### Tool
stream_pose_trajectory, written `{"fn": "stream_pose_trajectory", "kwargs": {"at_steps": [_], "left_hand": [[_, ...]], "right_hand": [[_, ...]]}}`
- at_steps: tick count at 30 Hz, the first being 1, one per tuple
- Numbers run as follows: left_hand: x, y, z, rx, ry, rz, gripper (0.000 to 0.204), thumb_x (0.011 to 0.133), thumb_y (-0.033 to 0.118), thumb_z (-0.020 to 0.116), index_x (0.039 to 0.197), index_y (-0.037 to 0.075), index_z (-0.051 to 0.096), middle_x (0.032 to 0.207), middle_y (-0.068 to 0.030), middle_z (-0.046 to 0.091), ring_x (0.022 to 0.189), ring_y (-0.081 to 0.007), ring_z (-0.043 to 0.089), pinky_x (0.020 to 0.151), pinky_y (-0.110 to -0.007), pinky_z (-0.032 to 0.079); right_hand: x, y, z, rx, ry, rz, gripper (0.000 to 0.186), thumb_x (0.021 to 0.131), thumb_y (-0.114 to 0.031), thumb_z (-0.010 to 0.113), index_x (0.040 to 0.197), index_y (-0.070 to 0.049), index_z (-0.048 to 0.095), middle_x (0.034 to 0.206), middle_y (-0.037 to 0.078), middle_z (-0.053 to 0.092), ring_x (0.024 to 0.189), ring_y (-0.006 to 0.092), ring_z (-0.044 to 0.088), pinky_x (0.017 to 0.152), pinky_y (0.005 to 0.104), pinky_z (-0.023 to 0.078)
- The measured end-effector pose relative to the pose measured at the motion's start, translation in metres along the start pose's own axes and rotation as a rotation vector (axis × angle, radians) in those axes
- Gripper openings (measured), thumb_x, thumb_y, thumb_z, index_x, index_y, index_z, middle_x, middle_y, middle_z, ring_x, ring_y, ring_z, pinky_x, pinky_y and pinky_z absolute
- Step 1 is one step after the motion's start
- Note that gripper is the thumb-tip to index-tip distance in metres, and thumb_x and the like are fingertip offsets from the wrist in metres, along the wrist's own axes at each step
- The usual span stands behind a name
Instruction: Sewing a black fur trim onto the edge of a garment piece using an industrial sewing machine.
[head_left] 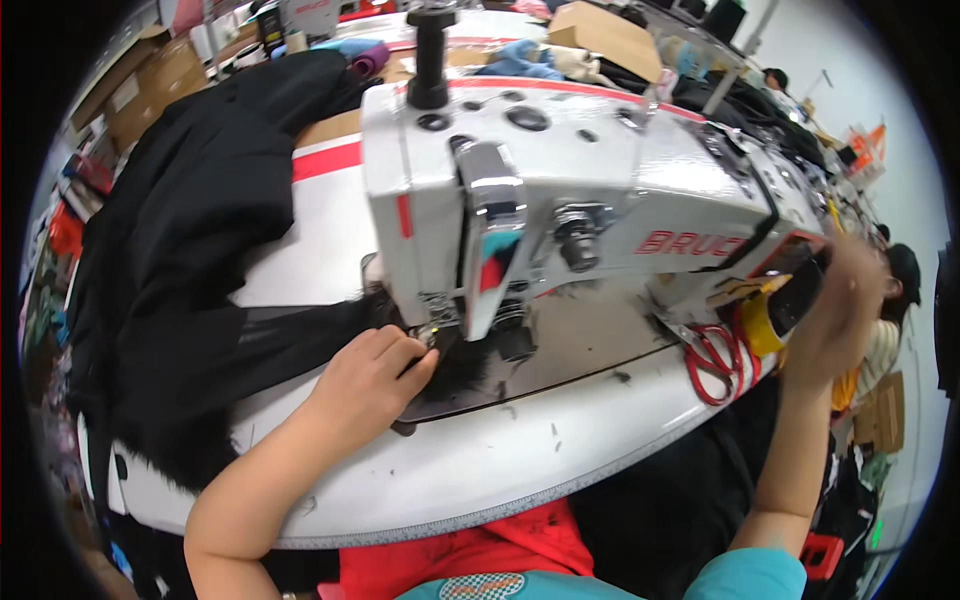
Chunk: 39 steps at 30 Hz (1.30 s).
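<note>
A white sewing machine [590, 190] spans the middle of the view. My left hand [372, 378] is at its presser foot, fingers closed on the edge of a black fur-trimmed garment [190, 210]. Part of the fur [462, 368] lies under the needle area, and my fingertips partly hide that spot. The garment's bulk spreads over the left of the table. My right hand [848, 300] is raised beside the machine's right end, smeared by motion, so its fingers cannot be made out.
Red-handled scissors [710, 365] and a yellow roll [760, 325] lie under the machine's right end. A measuring tape strip [480, 527] edges the white table [470, 470], which carries fur scraps. Cardboard boxes [150, 90] stand far left. Other people [900, 275] are at the right.
</note>
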<state>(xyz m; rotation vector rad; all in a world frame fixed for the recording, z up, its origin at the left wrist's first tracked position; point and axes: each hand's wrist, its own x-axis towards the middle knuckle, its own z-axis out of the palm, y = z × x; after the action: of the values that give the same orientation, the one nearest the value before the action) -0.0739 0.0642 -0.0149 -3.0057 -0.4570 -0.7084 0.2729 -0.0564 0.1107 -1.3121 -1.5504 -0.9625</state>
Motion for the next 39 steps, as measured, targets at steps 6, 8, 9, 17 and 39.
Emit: {"fn": "stream_pose_trajectory", "kwargs": {"at_steps": [6,8,9,17,39], "left_hand": [[0.002,0.003,0.004,-0.005,0.012,0.097,0.027,0.065,0.010,0.056,0.090,-0.001,0.058,0.090,-0.0077,0.057,0.086,-0.0208,0.055,0.072,-0.030,0.045],[0.001,0.005,0.004,0.021,-0.008,0.091,0.027,0.065,0.010,0.056,0.090,-0.001,0.057,0.091,-0.0082,0.057,0.087,-0.0211,0.055,0.073,-0.030,0.045],[0.001,0.005,0.004,0.031,-0.024,0.083,0.028,0.065,0.010,0.056,0.091,-0.001,0.057,0.092,-0.0085,0.057,0.088,-0.0212,0.055,0.073,-0.030,0.045],[0.005,-0.008,0.016,0.147,-0.009,-0.037,0.020,0.065,0.011,0.054,0.082,0.001,0.056,0.082,-0.0075,0.049,0.078,-0.0211,0.050,0.064,-0.031,0.043],[0.002,-0.005,0.008,-0.080,-0.034,-0.091,0.026,0.067,0.005,0.057,0.092,0.001,0.053,0.079,-0.0065,0.046,0.074,-0.0211,0.048,0.066,-0.031,0.045]], "right_hand": [[-0.075,-0.109,0.101,0.592,-0.745,-0.644,0.029,0.079,-0.009,0.048,0.107,-0.002,0.054,0.106,0.012,0.056,0.093,0.0248,0.056,0.083,0.0337,0.045],[-0.076,-0.117,0.119,0.645,-0.772,-0.576,0.026,0.080,-0.010,0.047,0.103,-0.003,0.055,0.104,0.013,0.056,0.092,0.0263,0.056,0.085,0.0337,0.043],[-0.074,-0.120,0.126,0.632,-0.856,-0.584,0.024,0.081,-0.010,0.046,0.102,-0.003,0.055,0.103,0.014,0.055,0.091,0.0271,0.056,0.086,0.0337,0.043],[-0.081,-0.112,0.140,0.645,-0.964,-0.148,0.021,0.074,-0.016,0.055,0.094,-0.012,0.058,0.070,0.002,0.059,0.065,0.0199,0.058,0.056,0.0339,0.042],[-0.076,-0.121,0.138,0.720,-1.186,-0.006,0.014,0.078,-0.019,0.058,0.088,-0.011,0.060,0.078,0.006,0.061,0.069,0.0248,0.060,0.061,0.0356,0.047]]}}
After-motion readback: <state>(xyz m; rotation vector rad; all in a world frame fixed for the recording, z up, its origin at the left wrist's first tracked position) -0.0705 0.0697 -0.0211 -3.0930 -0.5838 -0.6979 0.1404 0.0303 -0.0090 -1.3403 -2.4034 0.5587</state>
